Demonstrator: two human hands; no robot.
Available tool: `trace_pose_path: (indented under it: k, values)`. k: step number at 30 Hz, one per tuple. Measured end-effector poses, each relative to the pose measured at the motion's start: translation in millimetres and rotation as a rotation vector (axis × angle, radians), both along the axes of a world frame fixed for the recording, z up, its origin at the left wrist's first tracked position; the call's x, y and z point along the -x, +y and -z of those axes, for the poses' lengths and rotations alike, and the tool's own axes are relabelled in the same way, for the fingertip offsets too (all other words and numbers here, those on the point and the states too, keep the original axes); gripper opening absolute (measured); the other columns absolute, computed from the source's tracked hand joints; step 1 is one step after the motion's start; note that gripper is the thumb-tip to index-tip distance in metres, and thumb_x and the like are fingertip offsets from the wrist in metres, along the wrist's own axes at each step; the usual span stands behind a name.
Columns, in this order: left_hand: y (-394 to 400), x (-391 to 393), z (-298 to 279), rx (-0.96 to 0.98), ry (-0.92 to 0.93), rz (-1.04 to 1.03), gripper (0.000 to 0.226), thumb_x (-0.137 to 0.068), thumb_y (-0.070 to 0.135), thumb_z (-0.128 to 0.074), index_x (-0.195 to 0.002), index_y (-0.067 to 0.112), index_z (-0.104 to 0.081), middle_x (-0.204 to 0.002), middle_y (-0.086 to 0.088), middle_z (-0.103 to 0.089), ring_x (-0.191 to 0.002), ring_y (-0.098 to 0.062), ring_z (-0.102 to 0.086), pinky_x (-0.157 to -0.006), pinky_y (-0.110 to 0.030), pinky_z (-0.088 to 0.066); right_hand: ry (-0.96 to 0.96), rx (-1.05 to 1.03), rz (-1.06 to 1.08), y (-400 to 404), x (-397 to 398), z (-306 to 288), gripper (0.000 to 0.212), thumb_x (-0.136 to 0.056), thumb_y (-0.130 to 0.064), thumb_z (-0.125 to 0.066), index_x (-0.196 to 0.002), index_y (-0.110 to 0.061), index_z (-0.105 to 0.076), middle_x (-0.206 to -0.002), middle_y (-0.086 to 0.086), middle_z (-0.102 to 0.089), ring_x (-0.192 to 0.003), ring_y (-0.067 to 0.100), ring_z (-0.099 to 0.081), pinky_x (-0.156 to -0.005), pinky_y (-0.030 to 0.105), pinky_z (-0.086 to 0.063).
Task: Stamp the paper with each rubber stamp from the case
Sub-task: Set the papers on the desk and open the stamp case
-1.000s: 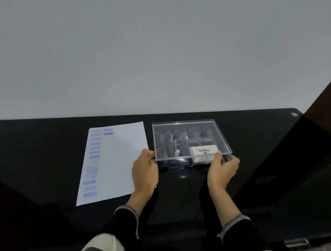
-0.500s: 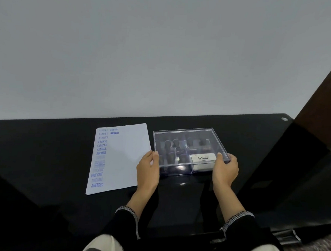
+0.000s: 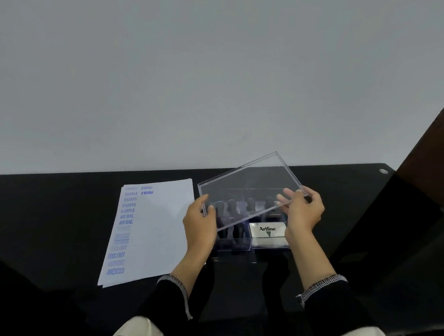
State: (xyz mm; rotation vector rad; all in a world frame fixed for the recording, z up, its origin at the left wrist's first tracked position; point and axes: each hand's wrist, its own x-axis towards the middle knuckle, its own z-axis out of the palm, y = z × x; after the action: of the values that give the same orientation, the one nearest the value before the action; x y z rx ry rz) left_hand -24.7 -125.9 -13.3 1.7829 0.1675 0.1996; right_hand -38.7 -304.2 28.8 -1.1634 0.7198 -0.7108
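A clear plastic lid (image 3: 251, 185) is lifted and tilted above the stamp case (image 3: 260, 244). My left hand (image 3: 199, 223) grips the lid's near left corner. My right hand (image 3: 301, 211) grips its right edge. Beneath the lid, several dark rubber stamps (image 3: 230, 207) stand in the case, beside a white ink pad (image 3: 267, 231) marked Artline. To the left lies a white paper (image 3: 160, 229) with a column of blue stamped words down its left side.
Everything sits on a black glossy table (image 3: 56, 222) against a pale wall. A dark wooden panel (image 3: 435, 155) rises at the right. The table's far right corner has a small metal stud (image 3: 383, 171).
Both hands held the closed case at its front corners; now they have raised the lid off it and tilted it. The camera has also dipped and shifted a little.
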Motion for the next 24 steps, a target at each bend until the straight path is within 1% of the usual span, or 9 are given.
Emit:
trace_pose_path:
  k: [4,7,9,11,12,14,16,18,24]
  values:
    - [8.5,-16.0,-2.8,0.072,0.034,-0.096,0.040,-0.099,0.022,-0.052,-0.137,0.012,-0.046,-0.134,-0.003,-0.052,-0.113,-0.017,-0.054,-0.087,-0.022,-0.040,-0.046,-0.199,-0.024,2.7,-8.4,3.0,0.019,-0.098,-0.009,-0.048,-0.116,-0.013,-0.051,-0.090,0.010,-0.069,-0.073,0.019,-0.072,-0.062,0.026,-0.057]
    - [17.5,-46.6,-6.7,0.147,0.078,-0.037,0.035,-0.097,0.016,-0.053,-0.132,0.008,-0.052,-0.114,-0.011,-0.064,-0.084,-0.014,-0.062,-0.065,-0.018,-0.049,-0.065,-0.173,-0.129,4.7,-10.7,10.0,0.020,-0.097,-0.012,-0.050,-0.118,-0.012,-0.048,-0.096,0.011,-0.068,-0.082,0.020,-0.071,-0.071,0.027,-0.058]
    - [25.7,-72.0,-5.3,0.237,0.154,-0.009,0.033,-0.093,0.010,-0.057,-0.126,0.004,-0.057,-0.109,-0.013,-0.067,-0.071,-0.011,-0.062,-0.048,-0.016,-0.045,0.076,0.115,-0.192,1.9,-9.3,21.4,0.023,-0.096,-0.024,-0.052,-0.117,-0.015,-0.048,-0.099,0.008,-0.067,-0.085,0.017,-0.069,-0.073,0.028,-0.055]
    - [32.7,-91.3,-2.6,0.290,0.213,-0.022,0.033,-0.090,0.008,-0.062,-0.123,0.003,-0.059,-0.109,-0.012,-0.067,-0.067,-0.011,-0.062,-0.044,-0.014,-0.042,0.269,0.515,-0.303,-1.7,-2.5,35.6,0.040,-0.094,-0.042,-0.051,-0.125,-0.018,-0.045,-0.111,0.008,-0.063,-0.090,0.016,-0.063,-0.077,0.035,-0.053]
    - [34.7,-99.0,-0.1,0.304,0.219,-0.039,0.032,-0.089,0.008,-0.064,-0.121,0.003,-0.061,-0.107,-0.011,-0.067,-0.065,-0.011,-0.061,-0.043,-0.014,-0.041,0.365,0.678,-0.362,-3.2,1.0,42.8,0.050,-0.092,-0.048,-0.050,-0.132,-0.019,-0.040,-0.123,0.008,-0.056,-0.101,0.018,-0.059,-0.084,0.039,-0.051]
    - [35.1,-110.1,3.8,0.328,0.221,-0.074,0.030,-0.089,0.009,-0.066,-0.118,0.004,-0.061,-0.105,-0.010,-0.065,-0.065,-0.011,-0.061,-0.045,-0.014,-0.042,0.535,0.995,-0.404,-5.7,4.2,56.3,0.063,-0.092,-0.047,-0.051,-0.144,-0.016,-0.031,-0.147,0.008,-0.036,-0.135,0.022,-0.035,-0.107,0.042,-0.035]
    - [32.9,-118.9,10.1,0.374,0.236,-0.087,0.031,-0.089,0.008,-0.066,-0.119,0.002,-0.060,-0.104,-0.010,-0.063,-0.061,-0.012,-0.060,-0.045,-0.015,-0.043,0.657,1.234,-0.459,-7.3,2.6,60.4,0.064,-0.093,-0.040,-0.053,-0.147,-0.014,-0.028,-0.156,0.008,-0.021,-0.146,0.022,-0.006,-0.117,0.039,-0.012]
    - [29.6,-124.2,15.6,0.429,0.253,-0.088,0.034,-0.089,0.004,-0.065,-0.122,0.000,-0.059,-0.098,-0.008,-0.061,-0.055,-0.011,-0.055,-0.044,-0.014,-0.042,0.714,1.252,-0.548,-8.8,1.6,56.6,0.061,-0.092,-0.034,-0.054,-0.146,-0.017,-0.031,-0.157,0.009,-0.016,-0.147,0.022,0.001,-0.118,0.040,-0.006]
    - [24.0,-135.9,22.8,0.446,0.263,-0.082,0.040,-0.087,0.001,-0.064,-0.126,0.001,-0.056,-0.098,-0.012,-0.061,-0.056,-0.011,-0.054,-0.044,-0.014,-0.043,0.695,1.276,-0.571,-19.8,22.7,55.8,0.060,-0.088,-0.032,-0.056,-0.144,-0.024,-0.036,-0.157,0.002,-0.019,-0.147,0.016,0.000,-0.116,0.035,-0.011]
